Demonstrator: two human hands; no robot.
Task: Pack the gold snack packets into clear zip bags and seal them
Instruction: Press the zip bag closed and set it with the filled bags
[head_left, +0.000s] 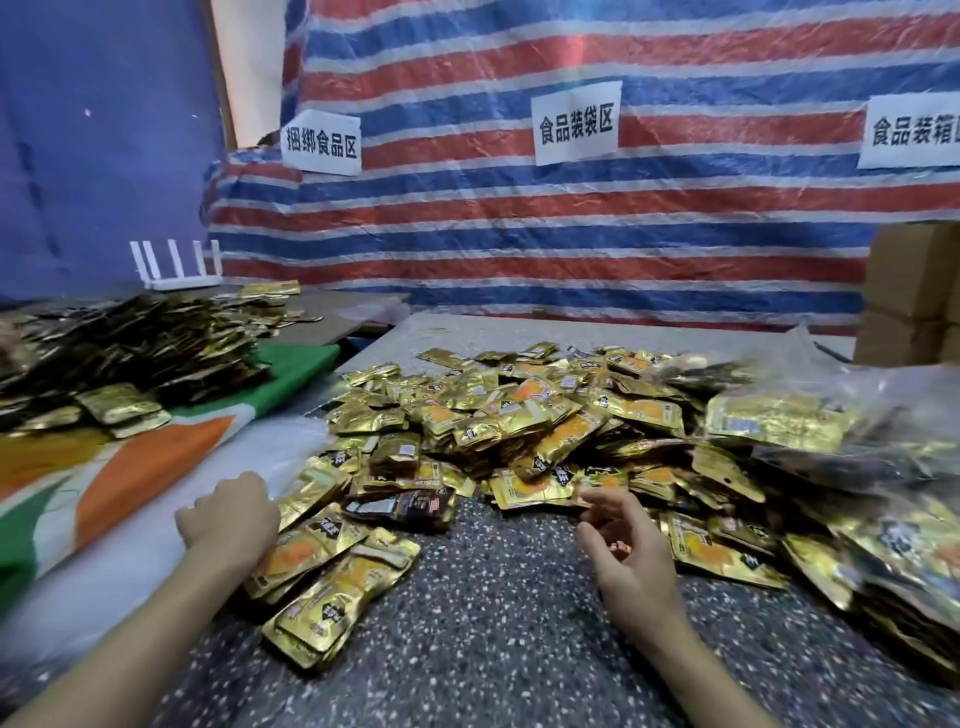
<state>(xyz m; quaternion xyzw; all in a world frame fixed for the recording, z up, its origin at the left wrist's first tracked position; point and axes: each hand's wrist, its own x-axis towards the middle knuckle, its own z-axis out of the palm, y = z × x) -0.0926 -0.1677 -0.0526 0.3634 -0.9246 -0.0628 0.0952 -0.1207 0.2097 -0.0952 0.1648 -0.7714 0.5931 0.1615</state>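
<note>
A big heap of gold snack packets (524, 426) covers the speckled table (493, 623). A short overlapping row of packets (322, 577) lies at the heap's near left. My left hand (231, 517) sits at the left edge of that row, back up. Its fingers curl down out of sight, so what they hold is hidden. My right hand (621, 545) hovers at the heap's near edge, palm turned left, fingers loosely bent and holding nothing. Clear bags filled with gold packets (810, 431) are piled on the right.
Translucent plastic (130, 587) lies over an orange, white and green cloth (145, 467) to my left. Beyond it is a pile of darker gold packets (140, 348) and a white router (176, 265). Cardboard boxes (914, 296) stand at the back right. A striped tarp with paper signs (576, 122) closes the back.
</note>
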